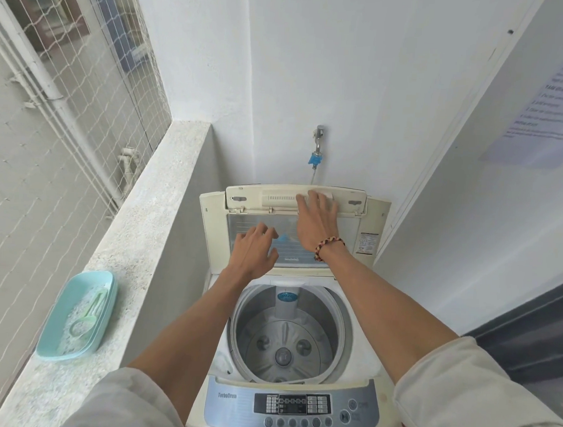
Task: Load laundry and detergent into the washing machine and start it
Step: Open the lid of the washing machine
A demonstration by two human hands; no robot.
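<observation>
A cream top-loading washing machine stands below me with its folding lid raised against the wall. The steel drum is bare, with no laundry in it. My right hand reaches up to the lid's top edge, fingers laid over its handle. My left hand hovers with spread, relaxed fingers in front of the lid's clear panel. A light-blue tub of white detergent powder with a green scoop sits on the ledge to the left.
A speckled stone ledge runs along the left under a netted window. A tap with a blue hose fitting sits on the wall behind the machine. The control panel faces me. A printed notice hangs on the right wall.
</observation>
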